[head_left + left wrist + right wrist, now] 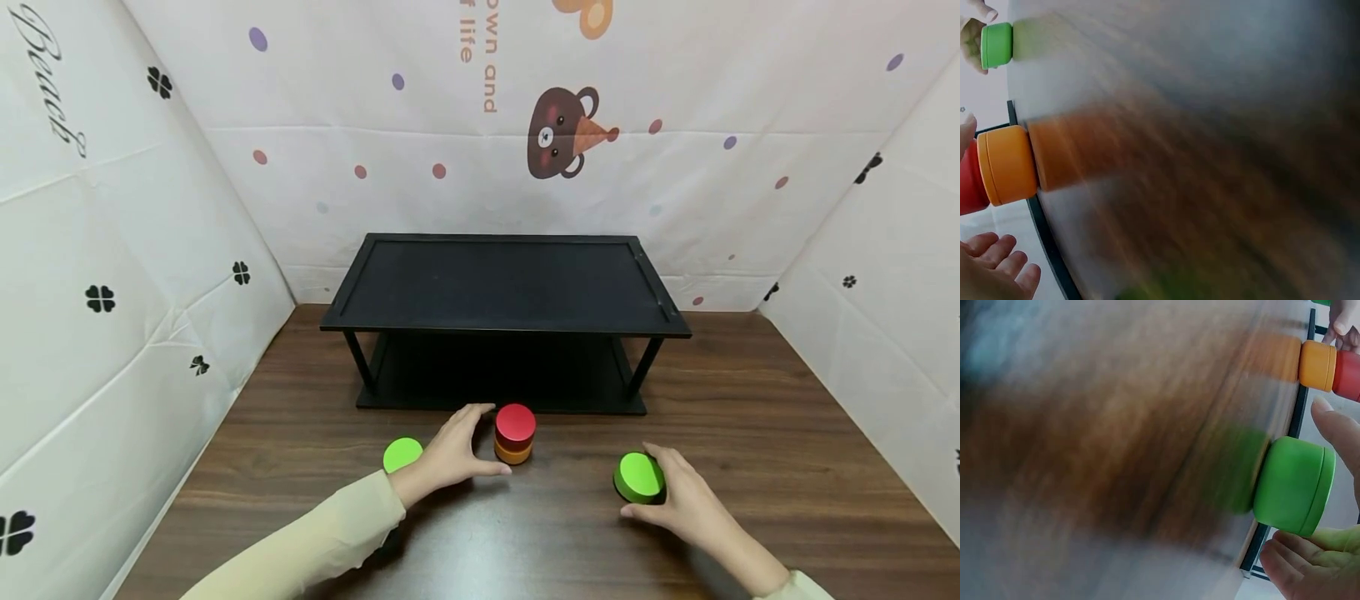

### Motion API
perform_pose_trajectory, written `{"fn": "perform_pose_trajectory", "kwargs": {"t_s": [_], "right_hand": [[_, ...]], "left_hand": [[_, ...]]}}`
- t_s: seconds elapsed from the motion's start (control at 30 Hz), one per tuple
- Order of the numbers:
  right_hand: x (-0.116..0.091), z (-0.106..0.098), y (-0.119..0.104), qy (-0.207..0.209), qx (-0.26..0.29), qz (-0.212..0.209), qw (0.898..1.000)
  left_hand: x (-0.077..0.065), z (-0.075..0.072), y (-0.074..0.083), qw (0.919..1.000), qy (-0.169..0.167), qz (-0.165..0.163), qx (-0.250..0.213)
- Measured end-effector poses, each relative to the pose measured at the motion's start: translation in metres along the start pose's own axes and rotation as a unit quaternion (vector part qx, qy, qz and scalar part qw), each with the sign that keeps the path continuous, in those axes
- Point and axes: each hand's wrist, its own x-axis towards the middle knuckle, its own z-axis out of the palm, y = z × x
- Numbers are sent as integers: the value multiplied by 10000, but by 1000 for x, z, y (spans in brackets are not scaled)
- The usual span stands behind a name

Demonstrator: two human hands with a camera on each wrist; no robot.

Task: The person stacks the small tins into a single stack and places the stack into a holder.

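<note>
A red round container [515,422] sits on top of an orange one [513,455], in front of the black rack. My left hand [452,450] reaches in from the left, its thumb and fingers spread beside this stack with a gap in the left wrist view. Partly behind the left wrist is a green round container [402,453]. Another green container [1291,485] stands on the table at the right. Around it my right hand [688,498] holds thumb and fingers apart; the thumb is off it, and whether the fingers touch it I cannot tell.
A black two-tier rack [502,283] stands at the back of the brown wooden table [750,400]. Printed white cloth [420,200] hangs behind it and along both sides.
</note>
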Motion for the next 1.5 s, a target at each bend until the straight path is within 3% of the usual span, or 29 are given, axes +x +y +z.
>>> {"fn": "perform_pose_trajectory", "kwargs": {"t_s": [0.37, 0.6, 1.5], "right_hand": [[-2, 4, 2, 239, -85, -50, 9997], [-1, 5, 5, 107, 61, 42, 9999], [2, 2, 10, 140, 45, 172, 9997]], "left_hand": [[9, 5, -5, 9998, -139, 49, -101], [14, 5, -8, 9993, -164, 48, -341], [19, 8, -8, 9976, -500, 217, -424]]}}
